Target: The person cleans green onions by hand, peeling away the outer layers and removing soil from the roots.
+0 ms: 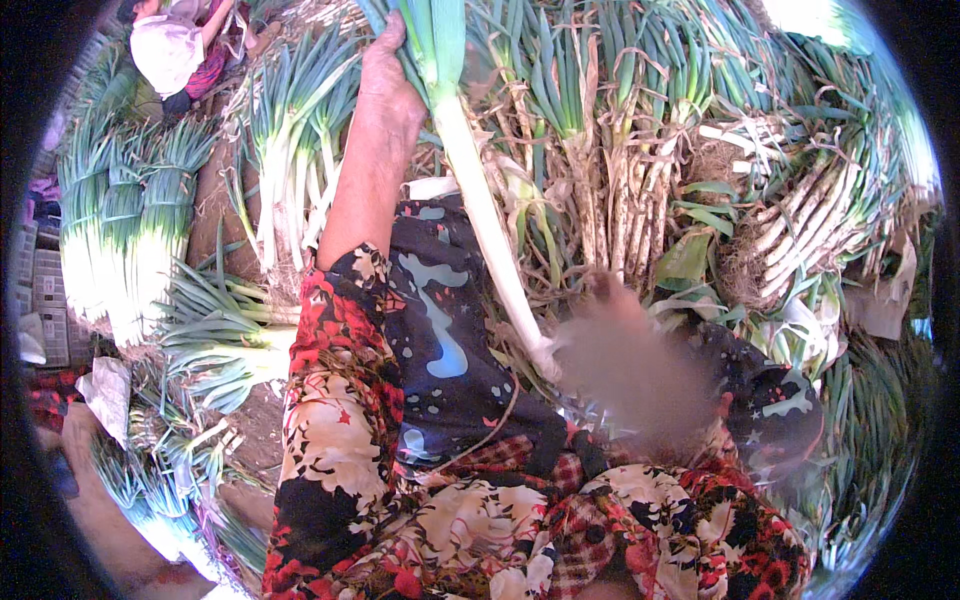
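My left hand point(391, 79) grips a large green onion point(484, 217) around its green leaves at the top of the view. Its peeled white stalk slants down across my lap to the root end. A blurred patch covers my right hand point(637, 367) beside that root end, so its fingers and anything in them are hidden. Beneath the stalk lies dark patterned cloth point(442, 300) over my legs. Beyond the stalk, unpeeled green onions point(626, 195) with dry brown skins stand upright in a cluster.
Tied bundles of clean green onions point(124, 217) stand at left, near grey crates point(51, 289). A loose clean bunch point(289, 165) stands closer to my arm. More soil-stained onions point(806, 217) lie at right. Another person in a white shirt point(166, 52) is at upper left.
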A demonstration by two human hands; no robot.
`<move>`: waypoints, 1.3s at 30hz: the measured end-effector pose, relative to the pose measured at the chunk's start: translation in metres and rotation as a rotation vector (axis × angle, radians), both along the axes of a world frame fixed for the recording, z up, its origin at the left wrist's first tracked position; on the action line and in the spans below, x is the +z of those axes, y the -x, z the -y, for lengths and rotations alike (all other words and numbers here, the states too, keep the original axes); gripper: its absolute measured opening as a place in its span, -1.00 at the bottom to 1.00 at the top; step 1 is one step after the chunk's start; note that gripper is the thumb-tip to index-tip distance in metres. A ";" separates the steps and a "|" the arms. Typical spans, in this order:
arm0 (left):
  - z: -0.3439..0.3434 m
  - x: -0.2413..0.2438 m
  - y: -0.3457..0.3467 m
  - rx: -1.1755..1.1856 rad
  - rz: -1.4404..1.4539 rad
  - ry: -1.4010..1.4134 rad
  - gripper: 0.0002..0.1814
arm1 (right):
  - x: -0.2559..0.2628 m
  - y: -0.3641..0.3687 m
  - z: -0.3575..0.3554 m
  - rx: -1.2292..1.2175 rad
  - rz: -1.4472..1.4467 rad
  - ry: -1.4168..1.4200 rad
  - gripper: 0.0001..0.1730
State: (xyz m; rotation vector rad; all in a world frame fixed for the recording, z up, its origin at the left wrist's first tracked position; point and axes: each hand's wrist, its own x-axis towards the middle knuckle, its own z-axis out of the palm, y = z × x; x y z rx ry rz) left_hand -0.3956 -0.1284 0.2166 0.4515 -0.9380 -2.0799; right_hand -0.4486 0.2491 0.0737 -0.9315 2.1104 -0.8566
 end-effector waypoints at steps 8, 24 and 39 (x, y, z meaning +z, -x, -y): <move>-0.043 0.009 0.022 -0.124 -0.019 0.026 -0.44 | 0.091 -0.021 0.148 -0.113 -0.078 0.582 -0.65; -0.065 0.017 0.009 -0.124 0.088 0.029 -0.72 | 0.079 -0.020 0.143 -0.351 0.281 0.598 -0.75; 0.001 -0.004 0.016 0.176 0.143 0.040 -0.77 | -0.029 -0.032 0.020 0.003 0.293 0.270 -0.57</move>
